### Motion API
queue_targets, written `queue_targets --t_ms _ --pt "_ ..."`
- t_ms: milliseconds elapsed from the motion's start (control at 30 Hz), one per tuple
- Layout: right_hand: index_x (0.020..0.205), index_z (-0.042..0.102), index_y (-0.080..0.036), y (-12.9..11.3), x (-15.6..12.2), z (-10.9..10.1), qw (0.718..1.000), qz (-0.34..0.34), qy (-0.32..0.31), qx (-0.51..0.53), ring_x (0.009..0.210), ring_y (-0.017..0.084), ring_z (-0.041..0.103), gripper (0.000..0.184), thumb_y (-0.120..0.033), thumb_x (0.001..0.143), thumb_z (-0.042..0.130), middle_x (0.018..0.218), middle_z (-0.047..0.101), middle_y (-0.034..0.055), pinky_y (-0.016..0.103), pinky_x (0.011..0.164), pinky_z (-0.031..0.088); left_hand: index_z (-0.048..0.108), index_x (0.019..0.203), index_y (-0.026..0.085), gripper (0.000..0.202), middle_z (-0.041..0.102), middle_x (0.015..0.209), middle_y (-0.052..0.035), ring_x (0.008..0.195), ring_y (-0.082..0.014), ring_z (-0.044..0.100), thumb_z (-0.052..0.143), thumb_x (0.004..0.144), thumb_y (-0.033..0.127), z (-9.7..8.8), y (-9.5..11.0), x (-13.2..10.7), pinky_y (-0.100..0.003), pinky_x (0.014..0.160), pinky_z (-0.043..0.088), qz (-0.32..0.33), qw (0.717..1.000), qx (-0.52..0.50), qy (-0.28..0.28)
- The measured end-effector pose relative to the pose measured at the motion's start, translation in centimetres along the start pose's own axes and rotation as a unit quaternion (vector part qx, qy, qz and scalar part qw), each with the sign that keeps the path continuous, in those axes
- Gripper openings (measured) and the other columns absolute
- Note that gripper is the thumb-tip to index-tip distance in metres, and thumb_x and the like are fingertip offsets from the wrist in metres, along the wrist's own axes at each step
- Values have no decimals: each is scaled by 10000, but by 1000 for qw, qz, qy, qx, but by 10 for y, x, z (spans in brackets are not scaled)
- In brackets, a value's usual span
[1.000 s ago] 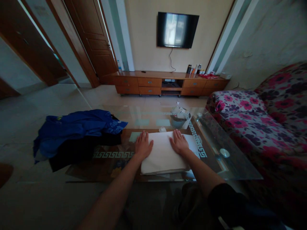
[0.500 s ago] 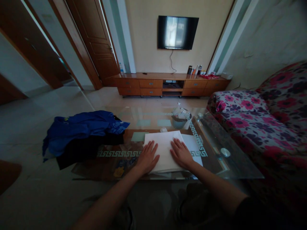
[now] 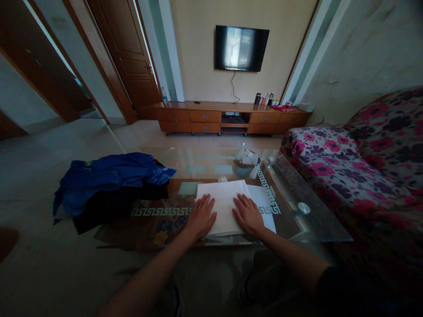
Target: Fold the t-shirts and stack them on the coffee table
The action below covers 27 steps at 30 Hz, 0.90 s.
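A folded white cloth (image 3: 224, 209) lies flat on the glass coffee table (image 3: 317, 224), near its front edge. My left hand (image 3: 201, 216) rests palm down on the cloth's left side, fingers spread. On the right side of the cloth, my right hand (image 3: 248, 215) also lies flat with its fingers apart. A flat white sheet (image 3: 264, 204) shows from under the cloth at the right; its material I cannot tell. Just beyond the cloth is a small white object (image 3: 222, 179), too small to name.
Blue clothing (image 3: 109, 174) and black clothing (image 3: 109, 211) lie heaped on the table's left end. A basket (image 3: 243, 169) with crumpled white stuff shows toward the back. A flowered sofa (image 3: 350, 167) borders the right. Beyond stands a low wooden cabinet (image 3: 205, 116) beneath a television (image 3: 242, 48).
The whole view has shifted slightly, so things appear a little further left. Both hands stay flat on the white cloth, which looks the same.
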State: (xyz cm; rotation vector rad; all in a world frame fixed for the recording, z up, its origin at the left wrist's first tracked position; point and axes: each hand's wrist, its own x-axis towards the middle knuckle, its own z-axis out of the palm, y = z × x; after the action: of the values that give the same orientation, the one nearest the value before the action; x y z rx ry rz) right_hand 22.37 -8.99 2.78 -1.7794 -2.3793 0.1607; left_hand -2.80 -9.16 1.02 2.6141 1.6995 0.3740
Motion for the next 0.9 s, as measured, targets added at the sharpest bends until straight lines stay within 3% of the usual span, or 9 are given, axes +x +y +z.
queue_targets --t_ms 133,233,400,567,700,800,900 --pt "1447 507 -190 8 10 -5 992 113 35 41 1388 291 414 523 -443 1012 366 1551 418 136 420 1141 333 467 1503 211 573 349 1633 -94 1540 -288 215 350 1014 484 -16 14 -13 -489 1258 156 20 1000 5 -18" --pt "1422 501 -136 23 14 -8 980 191 37 34 1273 350 503 575 -431 928 521 1406 515 205 442 1067 398 430 1528 234 605 354 1631 -90 1522 -294 267 342 1007 529 -24 27 -31 -483 1229 233 31 998 -17 -57" --pt "1334 526 -15 46 12 -11 972 225 -56 35 1186 359 593 632 -432 866 612 1266 588 268 416 1003 449 344 1571 251 648 325 1644 -93 1509 -301 289 461 969 461 -31 40 -49 -473 1206 279 69 993 -40 -87" --pt "1297 550 -15 54 12 -19 954 257 -107 111 1141 333 648 671 -451 811 707 1213 660 258 373 919 514 341 1562 370 607 315 1650 -48 1473 -303 352 468 970 332 -37 46 -46 -504 1163 328 101 989 -47 -101" --pt "1302 558 -47 58 12 -27 898 307 -145 280 929 279 727 656 -477 830 706 1131 724 208 319 693 561 353 1537 465 610 307 1653 -26 1449 -329 388 476 968 284 -34 50 -45 -546 1129 353 109 987 -44 -107" --pt "1104 678 -79 56 9 -34 848 279 -181 413 755 226 734 464 -490 893 635 986 767 165 260 560 528 350 1536 478 627 316 1649 -28 1459 -345 371 498 962 276 -28 50 -46 -565 1131 347 112 987 -41 -107" --pt "1016 708 -98 51 5 -38 803 257 -175 508 695 212 723 443 -515 919 594 925 772 157 256 545 528 342 1544 468 641 311 1651 -39 1469 -346 356 513 959 268 -25 50 -46 -569 1147 327 114 987 -41 -106"
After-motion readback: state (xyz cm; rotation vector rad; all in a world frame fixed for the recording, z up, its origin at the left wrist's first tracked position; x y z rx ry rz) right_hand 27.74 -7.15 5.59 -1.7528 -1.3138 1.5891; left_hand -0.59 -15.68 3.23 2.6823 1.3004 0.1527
